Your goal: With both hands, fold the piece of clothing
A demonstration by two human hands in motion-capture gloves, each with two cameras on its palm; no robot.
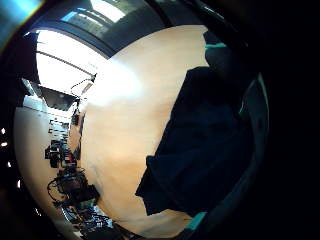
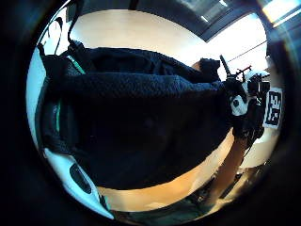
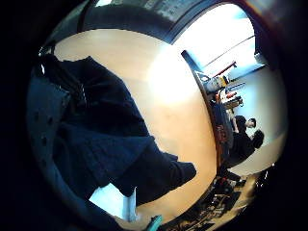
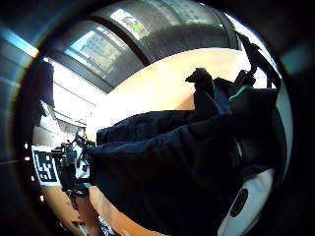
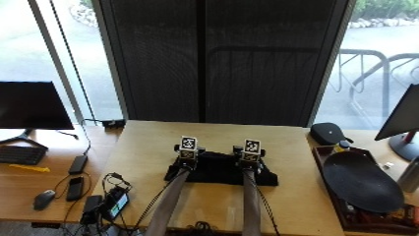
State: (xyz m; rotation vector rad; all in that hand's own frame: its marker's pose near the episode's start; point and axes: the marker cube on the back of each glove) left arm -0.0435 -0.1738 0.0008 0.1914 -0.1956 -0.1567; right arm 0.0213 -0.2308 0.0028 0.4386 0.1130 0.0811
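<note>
Outside view: a black piece of clothing (image 5: 223,169) lies bunched on the light wooden table (image 5: 144,147), with the left hand (image 5: 187,156) on its left part and the right hand (image 5: 250,156) on its right part, both reaching out from grey sleeves. Whether the fingers of either hand curl round the cloth or lie flat on it cannot be told; they are hidden from above, and the palm views show only dark folds close up. Well right of the fingers a dark tray (image 5: 363,184) sits at the table's edge. Left of them, on a lower desk, lie a mouse (image 5: 44,199), a phone (image 5: 76,185) and a tangle of cables (image 5: 108,196).
</note>
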